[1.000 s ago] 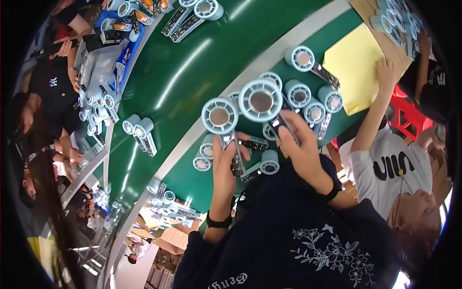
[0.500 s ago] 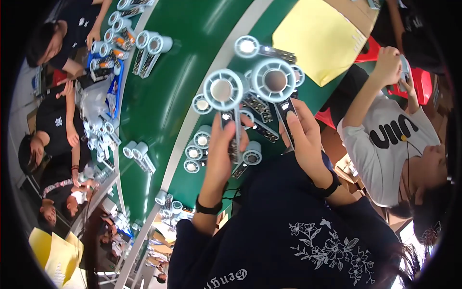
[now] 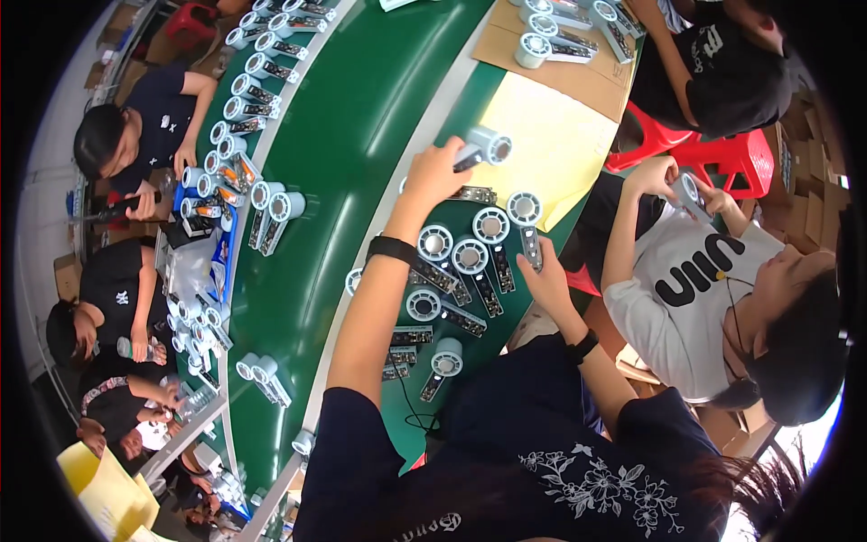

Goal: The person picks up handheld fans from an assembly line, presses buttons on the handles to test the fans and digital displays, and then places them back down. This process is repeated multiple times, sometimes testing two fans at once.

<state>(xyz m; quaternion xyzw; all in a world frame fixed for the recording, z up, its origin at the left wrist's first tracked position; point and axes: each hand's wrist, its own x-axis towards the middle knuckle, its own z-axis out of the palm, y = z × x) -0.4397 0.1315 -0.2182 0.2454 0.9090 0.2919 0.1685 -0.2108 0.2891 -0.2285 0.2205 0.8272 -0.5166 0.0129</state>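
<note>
My left hand (image 3: 437, 173) is reaching far forward, its fingers closed around a light-blue handheld fan body (image 3: 490, 144) with a round head, above the edge of a yellow sheet (image 3: 542, 135). Nearer to me, my right hand (image 3: 547, 282) grips the handle end of a second fan body (image 3: 524, 210); a small circuit board shows along its handle. Between my arms, several similar fan bodies (image 3: 470, 256) lie on the green tabletop, round heads facing up and handles angled toward me. Another one (image 3: 447, 358) sits close to my shirt.
A green conveyor belt (image 3: 339, 172) with pale rails runs at left, carrying pairs of fan bodies (image 3: 271, 210). Cardboard (image 3: 506, 41) with more fan bodies lies beyond the yellow sheet. A co-worker in white (image 3: 695, 298) sits at right beside a red stool (image 3: 736, 163); other people work across the belt.
Both hands held fan bodies side by side before me. Now they are apart: my left has swung forward toward the yellow sheet, my right is over the table's right side. The view has shifted.
</note>
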